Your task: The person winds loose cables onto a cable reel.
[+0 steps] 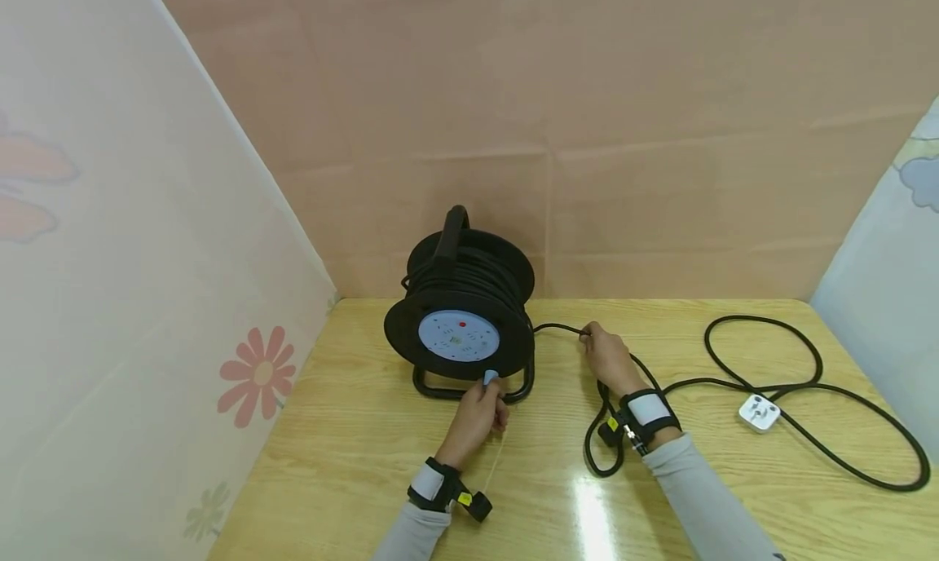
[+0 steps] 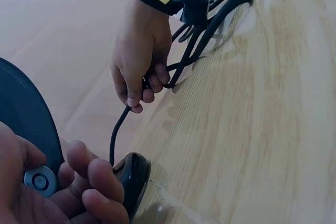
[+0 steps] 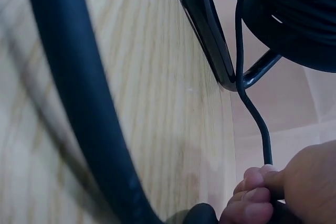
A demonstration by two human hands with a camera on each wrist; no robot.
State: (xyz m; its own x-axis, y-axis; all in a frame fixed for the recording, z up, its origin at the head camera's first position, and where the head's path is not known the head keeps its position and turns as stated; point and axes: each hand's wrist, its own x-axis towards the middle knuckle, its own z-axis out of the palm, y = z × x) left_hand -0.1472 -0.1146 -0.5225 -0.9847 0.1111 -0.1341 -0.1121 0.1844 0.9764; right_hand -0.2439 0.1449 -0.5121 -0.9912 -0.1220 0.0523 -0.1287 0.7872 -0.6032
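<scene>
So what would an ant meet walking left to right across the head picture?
Faded pink wall petals, red printed flower, round black cable reel with pale-blue face, bare right hand, white square plug, grey-blue printed cloud.

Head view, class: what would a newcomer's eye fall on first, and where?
The black cable reel stands toward the back of the table, its pale blue socket panel in front. The left grip holds the knob at the reel's bottom edge; right of the reel, the right grip pinches the cable. A white plug lies far right.
</scene>
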